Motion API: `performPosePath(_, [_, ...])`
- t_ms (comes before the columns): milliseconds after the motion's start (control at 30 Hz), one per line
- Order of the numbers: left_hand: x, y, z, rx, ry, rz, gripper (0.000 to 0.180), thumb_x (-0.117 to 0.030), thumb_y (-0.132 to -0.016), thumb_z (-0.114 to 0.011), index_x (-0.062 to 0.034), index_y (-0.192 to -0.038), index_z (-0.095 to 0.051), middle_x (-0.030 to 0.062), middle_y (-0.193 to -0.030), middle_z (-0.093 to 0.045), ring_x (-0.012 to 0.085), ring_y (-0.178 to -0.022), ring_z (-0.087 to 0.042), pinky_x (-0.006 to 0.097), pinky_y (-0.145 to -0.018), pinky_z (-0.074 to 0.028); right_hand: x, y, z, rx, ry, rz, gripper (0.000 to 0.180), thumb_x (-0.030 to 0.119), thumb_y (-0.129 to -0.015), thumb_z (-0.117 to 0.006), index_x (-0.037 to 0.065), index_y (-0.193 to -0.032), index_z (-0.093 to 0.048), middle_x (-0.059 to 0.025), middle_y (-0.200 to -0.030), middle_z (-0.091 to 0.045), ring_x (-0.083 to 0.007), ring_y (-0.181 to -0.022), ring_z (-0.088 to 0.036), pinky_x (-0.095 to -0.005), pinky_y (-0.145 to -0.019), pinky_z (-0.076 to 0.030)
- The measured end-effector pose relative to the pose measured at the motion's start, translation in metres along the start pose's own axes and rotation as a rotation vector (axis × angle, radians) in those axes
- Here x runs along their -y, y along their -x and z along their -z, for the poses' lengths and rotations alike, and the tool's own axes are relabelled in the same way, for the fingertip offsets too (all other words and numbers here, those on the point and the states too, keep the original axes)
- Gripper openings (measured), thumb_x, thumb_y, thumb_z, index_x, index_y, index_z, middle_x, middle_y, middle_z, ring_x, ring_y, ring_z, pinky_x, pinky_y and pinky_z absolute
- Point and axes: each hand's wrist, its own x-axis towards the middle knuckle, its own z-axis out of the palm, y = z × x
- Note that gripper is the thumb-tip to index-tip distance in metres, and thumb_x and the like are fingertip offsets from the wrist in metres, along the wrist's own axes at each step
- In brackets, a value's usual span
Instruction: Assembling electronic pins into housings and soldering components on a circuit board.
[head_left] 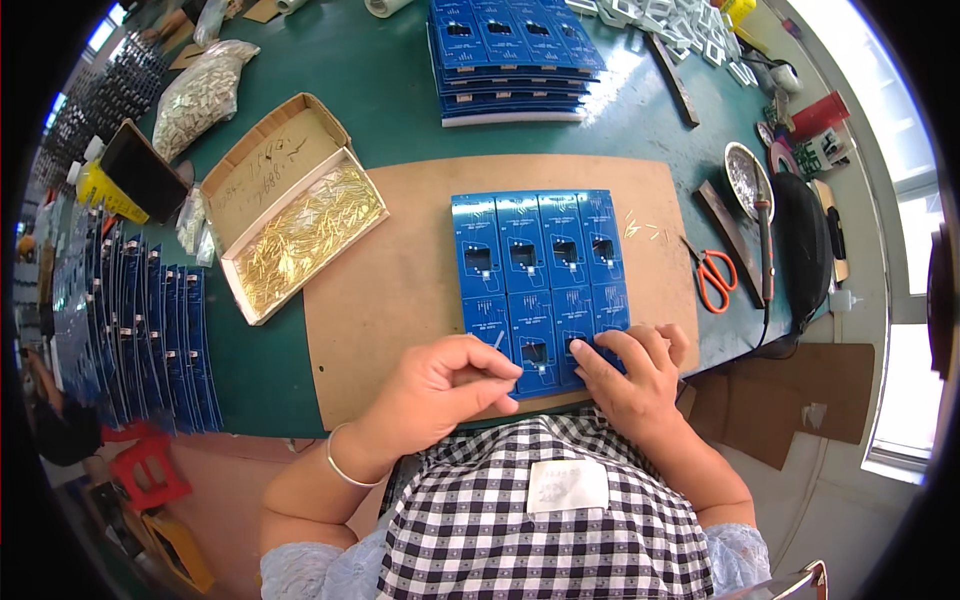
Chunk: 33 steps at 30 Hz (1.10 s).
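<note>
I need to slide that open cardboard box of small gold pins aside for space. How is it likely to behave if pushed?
The open cardboard box looks shallow and flat-bottomed, so it should probably slide on the green table rather than tip. The gold pins lie loose, so a quick shove would likely shift or spill them. Its thin walls may flex, and the attached lid flap could drag.

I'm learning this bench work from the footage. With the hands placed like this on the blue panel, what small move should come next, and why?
Probably bring the left hand a little right and lower its thin pin into the blue circuit panel near the right hand. The left fingers pinch the pin just above the panel's near row, while the right fingertips press that row flat on the brown board.
</note>
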Motion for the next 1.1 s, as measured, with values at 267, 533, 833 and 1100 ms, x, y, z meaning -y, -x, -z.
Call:
performPosePath(267, [0.012,-0.006,-0.006,0.003,-0.062,0.044,0.016,0.002,-0.092,-0.059,0.0018,-0.108,-0.062,0.0087,-0.101,-0.065,0.0168,-0.09,-0.068,0.026,-0.08,-0.056,0.001,-0.001,0.006,0.058,-0.002,-0.002,0.034,0.021,-0.069,-0.075,0.017,-0.103,-0.072,-0.0007,-0.1,-0.061,-0.0205,-0.091,-0.056,-0.0449,-0.089,-0.035])
performPosePath(533, [0.013,-0.004,-0.012,-0.044,-0.259,-0.101,0.023,0.002,-0.09,-0.062,0.0002,-0.113,-0.061,0.0097,-0.098,-0.067,0.0146,-0.086,-0.068,0.026,-0.077,-0.056,0.004,-0.012,0.01,0.121,-0.13,-0.103,0.023,0.019,-0.072,-0.074,0.013,-0.094,-0.071,-0.001,-0.099,-0.062,-0.0197,-0.094,-0.055,-0.0407,-0.089,-0.035])
performPosePath(833, [0.018,-0.007,-0.019,-0.074,-0.532,-0.321,0.03,0.001,-0.083,-0.07,-0.0027,-0.112,-0.064,0.0109,-0.087,-0.069,0.0152,-0.076,-0.07,0.027,-0.067,-0.057,0.026,-0.023,0.002,0.105,-0.72,-0.262,0.016,0.011,-0.072,-0.076,0.016,-0.085,-0.069,0.002,-0.1,-0.063,-0.0198,-0.097,-0.055,-0.0375,-0.088,-0.034])
performPosePath(1100, [0.02,-0.01,-0.021,-0.051,-0.573,-0.343,0.028,0.002,-0.082,-0.07,-0.0032,-0.109,-0.064,0.0103,-0.084,-0.068,0.0153,-0.071,-0.069,0.027,-0.064,-0.056,0.03,-0.023,0.003,0.087,-0.702,-0.241,0.016,-0.001,-0.072,-0.07,0.008,-0.082,-0.062,-0.0055,-0.1,-0.063,-0.0236,-0.093,-0.057,-0.0356,-0.086,-0.038])
